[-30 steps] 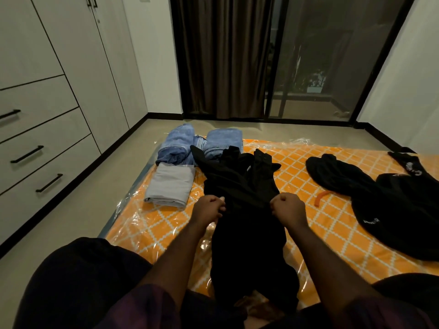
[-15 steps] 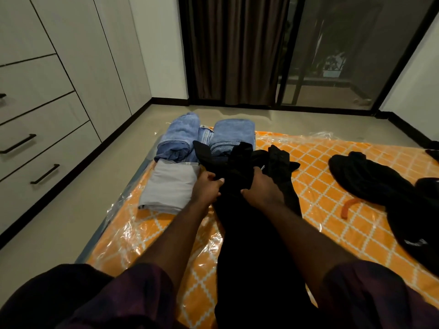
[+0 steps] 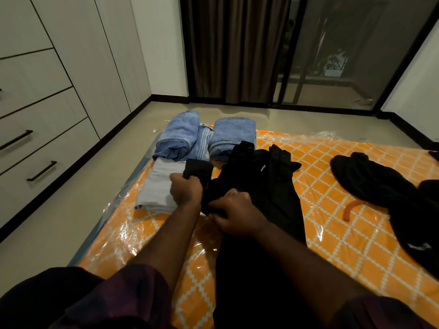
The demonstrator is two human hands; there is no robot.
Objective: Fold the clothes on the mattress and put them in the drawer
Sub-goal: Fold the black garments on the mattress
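Observation:
A long black garment lies lengthwise down the middle of the orange patterned mattress, which is wrapped in clear plastic. My left hand grips a sleeve end of it, lifted near the grey folded cloth. My right hand holds bunched black fabric just to the right of the left hand. Folded blue jeans sit at the mattress's far left corner. More black clothes lie unfolded on the right.
White drawers with dark bar handles line the left wall, all closed. An orange strip lies by the right-hand black clothes. Beige floor runs between mattress and drawers. A dark curtain and glass door stand behind.
Both hands moved forward and left along the black garment, from its middle to its top. The left hand has pulled a sleeve end out to the left, over the grey cloth.

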